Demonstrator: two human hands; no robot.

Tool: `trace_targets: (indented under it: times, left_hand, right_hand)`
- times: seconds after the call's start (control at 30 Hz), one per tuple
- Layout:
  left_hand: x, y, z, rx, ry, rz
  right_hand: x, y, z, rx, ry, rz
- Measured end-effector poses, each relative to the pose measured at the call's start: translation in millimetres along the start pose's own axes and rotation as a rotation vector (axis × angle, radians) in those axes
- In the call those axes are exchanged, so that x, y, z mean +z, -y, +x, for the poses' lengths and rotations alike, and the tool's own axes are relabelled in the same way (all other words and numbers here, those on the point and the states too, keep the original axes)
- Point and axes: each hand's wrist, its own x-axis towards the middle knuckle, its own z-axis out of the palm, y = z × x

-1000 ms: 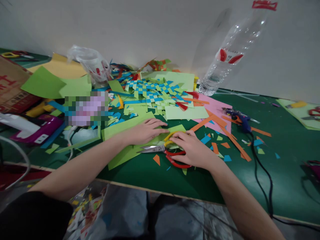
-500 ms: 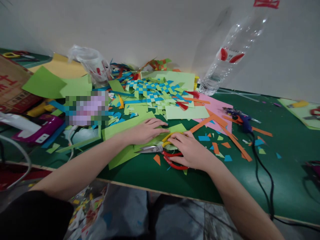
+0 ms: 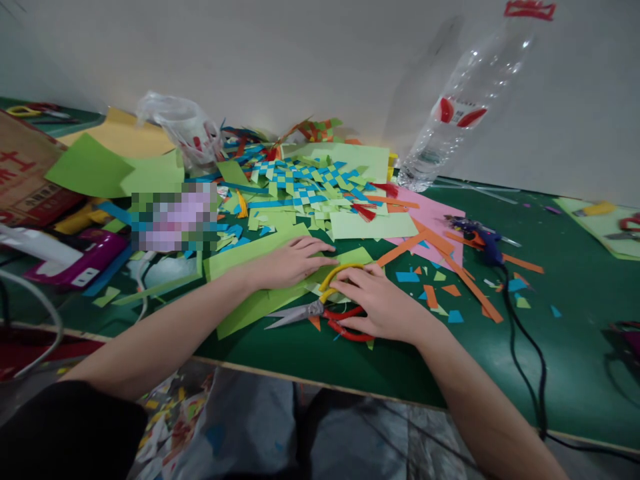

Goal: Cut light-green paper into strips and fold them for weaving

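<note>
Since the earlier frame, the scissors (image 3: 316, 307) had swung so that their tips pointed lower and farther left, and their blades and handles had parted a little. The right hand (image 3: 377, 303) was partly closed around their yellow and red handles, fingers curled; exactly how the fingers sat in the loops could not be told. The silver blades pointed left, crossing above an orange scrap (image 3: 315, 323) near the close edge of a bright green sheet (image 3: 235, 319). The left hand (image 3: 295, 263) lay open and palm down on that sheet, fingers nearly straight and pointing right, grasping nothing visible.

Beyond the hands, a heap of woven blue and green paper strips (image 3: 305, 180) covered the back of the green table (image 3: 500, 373). A pale green sheet (image 3: 373, 227) lay in front of it, with pink paper (image 3: 425, 210) and orange strips (image 3: 470, 287) to the right. Farther right was a dark blue glue gun (image 3: 490, 245) with a black cord. A clear plastic bottle (image 3: 453, 113) stood behind, near the wall. On the left were a plastic-wrapped cup (image 3: 193, 137), a cardboard box (image 3: 30, 173), and a pixelated object (image 3: 173, 219).
</note>
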Motion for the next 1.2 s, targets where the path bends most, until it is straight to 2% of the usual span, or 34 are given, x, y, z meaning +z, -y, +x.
trace_targets:
  times: [0.27,0.43,0.73,1.0,1.1,1.2]
  left_hand:
    - [3.3,3.8,-0.4,-0.004,-0.04,-0.037]
    - [1.0,9.0,-2.6,-0.002,-0.091,0.01]
    - [-3.1,13.6,-5.4,0.001,-0.099,0.105]
    - [-1.0,14.3,-5.8,0.009,-0.119,0.105]
    - [-2.4,13.0,-5.1,0.015,-0.119,0.11]
    - [-5.2,10.6,-4.4,0.031,-0.106,0.096]
  right_hand:
    - [-0.7,-4.8,-4.9,0.039,-0.013,0.101]
    - [-8.4,-17.9,-15.1,0.133,-0.027,0.157]
    - [-20.8,-53.8,-34.8,0.276,-0.025,0.103]
    - [-27.9,-69.7,-51.9,0.345,-0.064,0.045]
    - [-32.0,-74.5,-57.2,0.344,-0.122,0.069]
    - [-34.9,-77.9,-59.3,0.336,-0.283,0.061]
